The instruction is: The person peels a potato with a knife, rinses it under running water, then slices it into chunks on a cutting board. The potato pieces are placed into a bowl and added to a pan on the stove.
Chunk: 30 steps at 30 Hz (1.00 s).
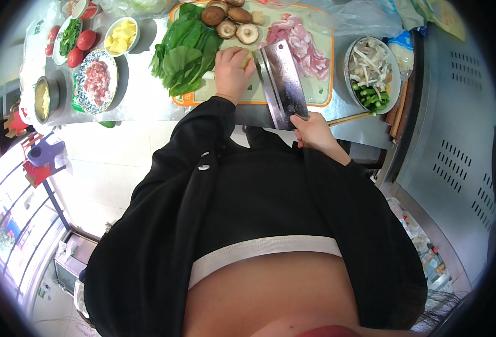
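My left hand [233, 75] is over the cutting board [254, 96], its fingers pressed around a small yellowish piece of food [246, 59], mostly hidden. My right hand [315, 132] grips a metal cleaver [282, 84] by its handle, which the fingers cover. The broad blade slants across the orange-rimmed board, its far end close to my left fingertips. Leafy greens [189, 54] lie left of my left hand. Behind it sit several brown mushrooms [239, 15] and a small pale cube [258, 17]. Sliced raw meat [304, 46] spreads to the right of the blade.
At left stand a plate of minced meat [97, 80], a bowl of yellow chunks [122, 37], tomatoes [86, 40] and a metal bowl [54, 94]. At right are a bowl of shredded mushrooms and green pieces [372, 76], chopsticks [349, 119] and a vented metal panel [446, 118].
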Motion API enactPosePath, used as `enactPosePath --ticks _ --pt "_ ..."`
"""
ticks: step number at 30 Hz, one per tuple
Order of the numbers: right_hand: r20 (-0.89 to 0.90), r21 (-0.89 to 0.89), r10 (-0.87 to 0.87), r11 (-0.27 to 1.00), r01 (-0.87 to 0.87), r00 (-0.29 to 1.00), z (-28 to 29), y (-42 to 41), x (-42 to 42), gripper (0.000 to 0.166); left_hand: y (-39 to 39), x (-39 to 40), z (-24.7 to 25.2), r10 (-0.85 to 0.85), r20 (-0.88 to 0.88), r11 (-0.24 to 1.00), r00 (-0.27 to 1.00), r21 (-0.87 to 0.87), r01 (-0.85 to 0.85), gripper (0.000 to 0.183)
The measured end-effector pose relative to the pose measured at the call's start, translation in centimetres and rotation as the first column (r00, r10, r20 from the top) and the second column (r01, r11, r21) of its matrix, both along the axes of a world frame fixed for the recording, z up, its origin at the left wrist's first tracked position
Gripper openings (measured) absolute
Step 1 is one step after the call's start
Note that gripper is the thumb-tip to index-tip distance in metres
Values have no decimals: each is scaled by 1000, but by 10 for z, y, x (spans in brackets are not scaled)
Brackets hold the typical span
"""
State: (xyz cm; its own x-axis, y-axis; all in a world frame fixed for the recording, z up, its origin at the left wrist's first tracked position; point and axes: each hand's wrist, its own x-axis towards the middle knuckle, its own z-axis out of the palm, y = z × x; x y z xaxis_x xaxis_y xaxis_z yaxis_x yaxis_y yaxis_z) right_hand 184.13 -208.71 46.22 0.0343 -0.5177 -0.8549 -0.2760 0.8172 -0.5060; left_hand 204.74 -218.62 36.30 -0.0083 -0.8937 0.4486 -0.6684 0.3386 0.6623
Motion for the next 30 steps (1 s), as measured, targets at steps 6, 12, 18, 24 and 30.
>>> enactPosePath --ticks 6,12,18,24,30 --pt "24 52 -57 997 55 998 5 -2 3 27 1 -2 2 22 -1 999 1000 24 -22 24" --pt "82 44 -89 995 86 993 -15 9 4 28 1 -4 3 44 -11 999 999 31 -44 24" --pt "122 80 -67 995 58 990 -22 3 13 31 0 -9 2 123 -58 990 991 82 -118 23" --pt "140 41 30 999 -36 990 -33 -1 23 34 2 -22 8 186 -173 977 967 136 -164 26" --pt "66 48 25 998 -28 997 -23 -3 26 31 5 -34 18 157 -129 986 979 76 -149 33"
